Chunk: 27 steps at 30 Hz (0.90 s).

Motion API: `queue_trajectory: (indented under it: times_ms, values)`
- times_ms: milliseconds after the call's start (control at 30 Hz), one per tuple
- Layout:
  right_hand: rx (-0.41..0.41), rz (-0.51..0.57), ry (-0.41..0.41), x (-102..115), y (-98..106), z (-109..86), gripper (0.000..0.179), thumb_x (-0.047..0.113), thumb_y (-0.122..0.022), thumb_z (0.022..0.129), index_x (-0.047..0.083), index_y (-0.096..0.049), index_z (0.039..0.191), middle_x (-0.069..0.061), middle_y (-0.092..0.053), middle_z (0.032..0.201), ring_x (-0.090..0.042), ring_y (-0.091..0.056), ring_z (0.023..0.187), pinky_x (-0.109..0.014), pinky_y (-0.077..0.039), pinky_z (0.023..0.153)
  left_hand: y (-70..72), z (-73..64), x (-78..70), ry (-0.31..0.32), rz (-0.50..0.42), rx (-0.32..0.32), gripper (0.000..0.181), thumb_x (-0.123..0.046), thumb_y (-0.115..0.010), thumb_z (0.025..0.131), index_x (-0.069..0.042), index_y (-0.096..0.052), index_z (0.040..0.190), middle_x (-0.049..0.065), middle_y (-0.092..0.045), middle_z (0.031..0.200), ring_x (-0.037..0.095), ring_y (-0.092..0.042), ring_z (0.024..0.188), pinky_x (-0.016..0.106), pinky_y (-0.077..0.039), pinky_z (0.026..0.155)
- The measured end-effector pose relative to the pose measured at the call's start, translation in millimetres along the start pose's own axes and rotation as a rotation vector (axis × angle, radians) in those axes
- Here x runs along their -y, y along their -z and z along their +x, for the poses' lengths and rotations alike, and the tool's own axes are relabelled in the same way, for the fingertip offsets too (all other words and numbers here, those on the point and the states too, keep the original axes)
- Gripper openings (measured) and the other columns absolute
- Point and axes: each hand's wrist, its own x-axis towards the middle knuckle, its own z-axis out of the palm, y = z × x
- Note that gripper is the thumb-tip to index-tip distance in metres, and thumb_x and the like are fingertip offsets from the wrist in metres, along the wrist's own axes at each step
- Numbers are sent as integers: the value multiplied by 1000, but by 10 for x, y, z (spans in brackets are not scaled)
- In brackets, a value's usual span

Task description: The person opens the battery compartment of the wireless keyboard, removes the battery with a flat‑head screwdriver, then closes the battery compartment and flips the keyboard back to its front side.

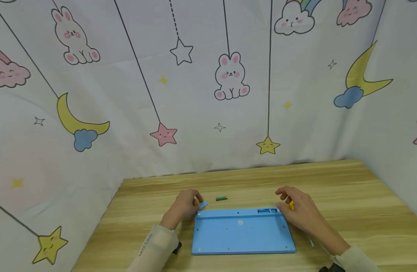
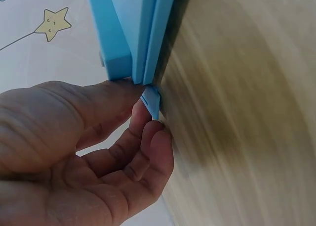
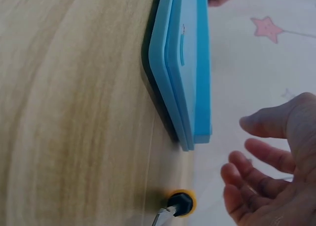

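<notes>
A light blue keyboard (image 1: 242, 234) lies underside up on the wooden table, with an uncovered battery slot (image 1: 267, 211) along its far right edge. At its far left corner my left hand (image 1: 186, 204) pinches a small blue cover (image 2: 152, 101) between thumb and fingers, low by the tabletop. Beside the far right corner is my right hand (image 1: 298, 209), its fingers loosely bent and holding nothing. Just below that hand a screwdriver (image 3: 180, 203) with a yellow and black handle lies on the table; the hand partly hides it in the head view.
A green battery (image 1: 221, 198) lies on the table (image 1: 154, 189) beyond the keyboard, to the right of the left hand. A white curtain (image 1: 195, 105) printed with rabbits, stars and moons hangs behind the table and along its sides.
</notes>
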Motion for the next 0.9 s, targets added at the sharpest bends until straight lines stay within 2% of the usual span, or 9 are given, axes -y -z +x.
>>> queue_trajectory:
  times_ms: [167,367,467,700,900]
  values:
    - [-11,-6,7,-31,15,-23,27,12,-79,92,9,-73,118,-1,-72,99,-14,-61,89,-29,-49,75,-6,10,19,-22,-35,9,14,-2,-80,94,-4,-75,106,6,-65,85,17,-57,76,32,-50,70]
    - [-20,-8,13,-45,34,-43,27,12,-79,92,9,-73,118,0,-72,98,-13,-61,88,-28,-50,74,18,1,64,-109,-90,-29,9,-3,-76,96,-7,-78,104,7,-73,97,18,-66,87,39,-59,80]
    - [-22,-9,13,-38,39,-36,27,11,-78,92,9,-73,118,-1,-72,99,-13,-60,89,-28,-50,75,15,10,31,-150,-131,-51,11,-5,-74,99,-10,-81,106,6,-74,99,17,-65,87,35,-58,79]
    - [7,8,13,26,30,12,25,12,-78,95,14,-74,120,2,-71,101,-11,-59,89,-27,-50,75,-61,13,-235,-260,-241,-53,15,-12,-73,102,-15,-84,112,5,-81,107,12,-64,86,22,-53,69]
    - [13,73,23,66,1,34,21,7,-78,95,12,-75,116,9,-70,93,-5,-60,85,-23,-51,72,-151,-6,-509,-356,-280,2,14,-16,-76,101,-17,-85,112,2,-80,94,5,-65,77,21,-54,68]
